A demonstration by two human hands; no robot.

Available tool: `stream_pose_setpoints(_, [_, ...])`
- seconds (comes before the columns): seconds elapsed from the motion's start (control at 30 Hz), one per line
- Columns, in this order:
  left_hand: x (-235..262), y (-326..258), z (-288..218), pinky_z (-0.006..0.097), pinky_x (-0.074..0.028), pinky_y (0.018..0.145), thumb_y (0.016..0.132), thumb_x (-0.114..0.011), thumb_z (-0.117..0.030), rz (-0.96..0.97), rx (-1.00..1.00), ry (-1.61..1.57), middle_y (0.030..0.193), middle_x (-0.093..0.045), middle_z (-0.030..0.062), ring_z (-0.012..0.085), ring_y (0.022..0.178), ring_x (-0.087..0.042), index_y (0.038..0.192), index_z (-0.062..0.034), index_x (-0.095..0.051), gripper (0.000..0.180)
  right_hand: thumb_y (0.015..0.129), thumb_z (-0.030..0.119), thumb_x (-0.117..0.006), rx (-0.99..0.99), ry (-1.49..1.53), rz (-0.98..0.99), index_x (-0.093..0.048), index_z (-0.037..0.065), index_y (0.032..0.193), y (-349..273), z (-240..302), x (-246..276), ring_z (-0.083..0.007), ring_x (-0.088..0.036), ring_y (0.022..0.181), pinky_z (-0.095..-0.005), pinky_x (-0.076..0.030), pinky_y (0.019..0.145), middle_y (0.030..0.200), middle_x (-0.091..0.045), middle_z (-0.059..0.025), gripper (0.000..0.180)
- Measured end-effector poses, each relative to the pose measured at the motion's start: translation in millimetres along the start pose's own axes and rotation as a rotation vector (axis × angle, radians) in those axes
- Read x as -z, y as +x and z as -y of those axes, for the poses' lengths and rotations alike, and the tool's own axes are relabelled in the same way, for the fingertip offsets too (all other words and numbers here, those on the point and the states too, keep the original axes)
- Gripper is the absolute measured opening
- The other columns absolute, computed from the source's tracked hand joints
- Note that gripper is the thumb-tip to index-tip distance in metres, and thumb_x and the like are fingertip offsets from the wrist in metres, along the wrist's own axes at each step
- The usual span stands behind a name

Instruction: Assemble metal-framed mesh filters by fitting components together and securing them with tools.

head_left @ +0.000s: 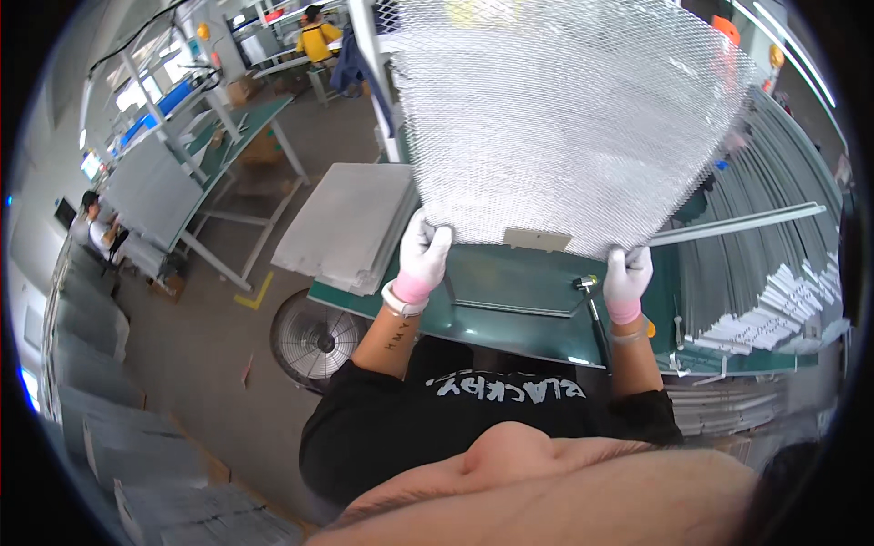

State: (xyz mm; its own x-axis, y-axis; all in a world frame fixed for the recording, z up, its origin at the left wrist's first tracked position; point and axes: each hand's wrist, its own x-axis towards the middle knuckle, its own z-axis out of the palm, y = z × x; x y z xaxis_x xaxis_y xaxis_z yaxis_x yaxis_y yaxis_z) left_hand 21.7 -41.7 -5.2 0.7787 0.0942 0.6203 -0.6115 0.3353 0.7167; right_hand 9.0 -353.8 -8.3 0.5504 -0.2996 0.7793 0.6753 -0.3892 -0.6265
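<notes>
mesh sheet upright, both hands' grip bottom edge

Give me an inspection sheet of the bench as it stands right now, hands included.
Surface: green workbench, partly covered by the lifted sheet.
Job's things: large silvery mesh panel held up by its lower corners, a small flat tab at the middle of its lower edge.
Clutter: hammer on the bench near the right hand; stack of grey sheets at the left; long metal strips and white parts at the right.
Hands: left hand and right hand, both in white gloves, each gripping a lower corner of the mesh.
Cables: nothing seen.
Surroundings: floor fan beneath the bench; other benches and two people farther off.
</notes>
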Motion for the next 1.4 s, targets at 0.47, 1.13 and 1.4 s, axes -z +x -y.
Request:
stream_pose_setpoints(0.47, [43, -45, 86, 0.027, -0.045, 0.079, 0.095, -0.054, -0.006, 0.087, 0.25, 0.344, 0.106, -0.059, 0.0032, 0.0098, 0.086, -0.052, 0.131, 0.002, -0.046, 0.038, 0.086, 0.007, -0.06, -0.438, -0.003, 0.383, -0.06, -0.004, 0.112, -61, -43, 16, -0.0147, -0.063, 0.084, -0.0297, -0.05, 0.079, 0.092, -0.067, -0.0109, 0.029])
stream_pose_setpoints(1.13, [25, -42, 61, 0.022, -0.042, 0.08, 0.093, -0.067, -0.021, -0.009, 0.261, 0.162, 0.116, -0.059, 0.0028, 0.0063, 0.092, -0.052, 0.13, 0.0021, -0.048, 0.047, 0.097, 0.014, -0.057, -0.437, 0.095, 0.235, -0.055, -0.003, 0.119, -45, -36, 11, -0.0103, -0.057, 0.098, -0.0264, -0.045, 0.09, 0.109, -0.064, -0.0046, 0.028])
stream_pose_setpoints(1.4, [49, -3, 26, 0.029, -0.044, 0.096, 0.088, -0.062, -0.002, 0.286, 0.375, 0.239, 0.121, -0.059, 0.006, 0.0142, 0.109, -0.056, 0.129, 0.0028, -0.049, 0.043, 0.093, 0.012, -0.061, -0.488, 0.341, 0.406, -0.051, -0.003, 0.127, -25, -33, 29, -0.0127, -0.056, 0.107, -0.0302, -0.043, 0.097, 0.118, -0.061, -0.0057, 0.039])
